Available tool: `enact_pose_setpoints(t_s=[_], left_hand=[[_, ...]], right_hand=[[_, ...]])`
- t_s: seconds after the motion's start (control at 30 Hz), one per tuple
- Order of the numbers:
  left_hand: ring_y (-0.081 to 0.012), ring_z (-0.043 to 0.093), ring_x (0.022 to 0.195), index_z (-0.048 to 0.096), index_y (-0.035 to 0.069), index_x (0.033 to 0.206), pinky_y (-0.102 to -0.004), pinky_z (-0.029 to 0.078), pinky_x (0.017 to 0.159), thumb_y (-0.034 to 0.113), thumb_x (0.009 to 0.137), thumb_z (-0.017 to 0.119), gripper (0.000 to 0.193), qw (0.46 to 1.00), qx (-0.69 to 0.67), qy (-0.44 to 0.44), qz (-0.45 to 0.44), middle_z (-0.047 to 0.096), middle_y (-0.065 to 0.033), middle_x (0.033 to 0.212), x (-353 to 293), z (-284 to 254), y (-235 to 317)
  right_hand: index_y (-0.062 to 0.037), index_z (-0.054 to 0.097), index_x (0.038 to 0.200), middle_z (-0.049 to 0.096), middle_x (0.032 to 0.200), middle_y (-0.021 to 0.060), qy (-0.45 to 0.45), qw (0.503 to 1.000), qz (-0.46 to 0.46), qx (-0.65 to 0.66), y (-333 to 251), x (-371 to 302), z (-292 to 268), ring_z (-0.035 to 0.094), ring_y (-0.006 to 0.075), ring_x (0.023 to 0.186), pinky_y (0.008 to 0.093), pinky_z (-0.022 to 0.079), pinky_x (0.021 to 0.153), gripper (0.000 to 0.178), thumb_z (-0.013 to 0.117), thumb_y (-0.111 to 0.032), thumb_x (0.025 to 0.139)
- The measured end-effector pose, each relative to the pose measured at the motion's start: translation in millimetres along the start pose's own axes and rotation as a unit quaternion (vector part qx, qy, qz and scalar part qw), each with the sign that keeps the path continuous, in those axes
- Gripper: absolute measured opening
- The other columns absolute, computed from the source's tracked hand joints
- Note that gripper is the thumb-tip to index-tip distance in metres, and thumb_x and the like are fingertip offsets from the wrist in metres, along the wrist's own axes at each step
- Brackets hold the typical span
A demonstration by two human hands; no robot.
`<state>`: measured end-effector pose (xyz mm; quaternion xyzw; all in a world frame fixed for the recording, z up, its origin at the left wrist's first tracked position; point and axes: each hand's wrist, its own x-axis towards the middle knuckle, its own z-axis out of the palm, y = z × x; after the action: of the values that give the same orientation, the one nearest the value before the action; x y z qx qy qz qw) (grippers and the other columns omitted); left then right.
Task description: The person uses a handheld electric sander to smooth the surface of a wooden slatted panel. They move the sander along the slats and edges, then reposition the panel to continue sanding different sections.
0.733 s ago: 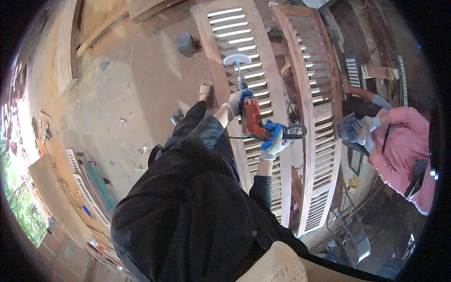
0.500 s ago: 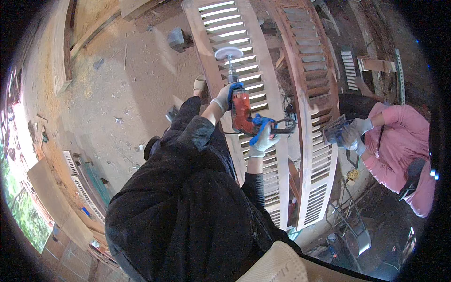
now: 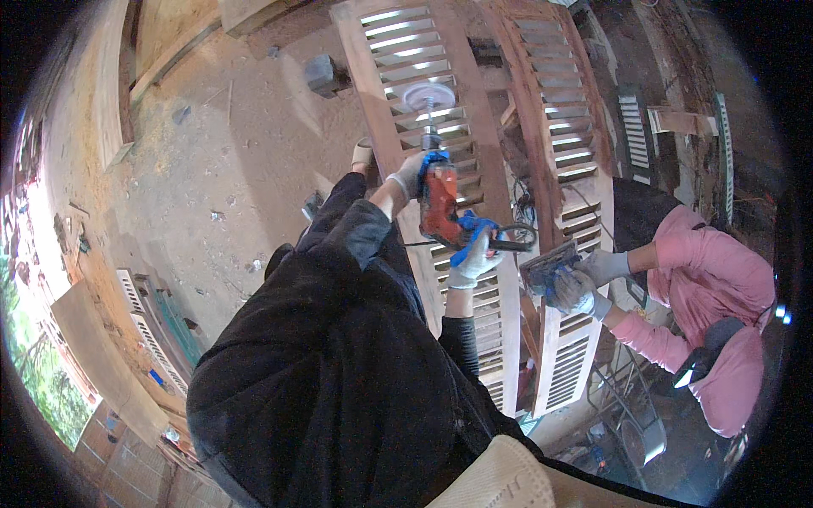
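Observation:
Both my gloved hands hold a red and black power drill [image 3: 439, 201] over a louvered wooden shutter [image 3: 477, 161]. My left hand [image 3: 412, 173] is wrapped round the drill's front, just behind the chuck. Around the rear handle closes my right hand [image 3: 476, 254], in a white and blue glove. A round, pale sanding disc [image 3: 428, 97] is fixed to the drill's shaft and is over the slats; whether it touches them I cannot tell. The drill's black cable [image 3: 514, 240] loops out beside my right hand.
To the right lies a second louvered shutter [image 3: 569, 152]. A co-worker in pink [image 3: 707, 254] holds a flat sanding tool [image 3: 549, 269] on it with gloved hands. A grey block [image 3: 321, 74] stands on the dusty floor [image 3: 220, 169]. Boards [image 3: 106, 364] lean at the left.
My hands and the drill have shifted slightly to the right and downward in view. The co-worker's tool has moved left and toward the near end of the second shutter.

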<state>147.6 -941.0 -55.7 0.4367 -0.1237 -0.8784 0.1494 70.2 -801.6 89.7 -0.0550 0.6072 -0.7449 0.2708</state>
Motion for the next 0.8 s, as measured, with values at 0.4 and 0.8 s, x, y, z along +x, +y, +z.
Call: enact_pose_setpoints(t_s=[0.4,0.8], left_hand=[[-0.0173,0.057,0.060,0.056,0.013,0.079,-0.0339,0.048,0.058,0.028,0.082,0.056,0.015,0.989,-0.124,-0.028,0.076,0.059,-0.0035,0.072,40.0,40.6,-31.6],[-0.0231,0.059,0.062,0.059,0.017,0.073,-0.0393,0.051,0.064,0.033,0.078,0.053,0.018,0.979,-0.198,0.036,-0.027,0.062,-0.0044,0.068,66.7,104.8,-5.0]], right_hand=[[0.0016,0.054,0.082,0.059,0.066,0.0095,-0.146,0.989,0.036,0.007,-37.7,101.8,-30.6,0.058,0.0206,0.056,0.0437,0.052,0.068,0.008,0.058,-0.006,0.082],[0.0010,0.058,0.077,0.057,0.065,0.0082,-0.106,0.989,0.032,-0.098,-65.9,195.6,-14.0,0.056,0.0191,0.052,0.0378,0.051,0.061,0.014,0.062,-0.012,0.079]])
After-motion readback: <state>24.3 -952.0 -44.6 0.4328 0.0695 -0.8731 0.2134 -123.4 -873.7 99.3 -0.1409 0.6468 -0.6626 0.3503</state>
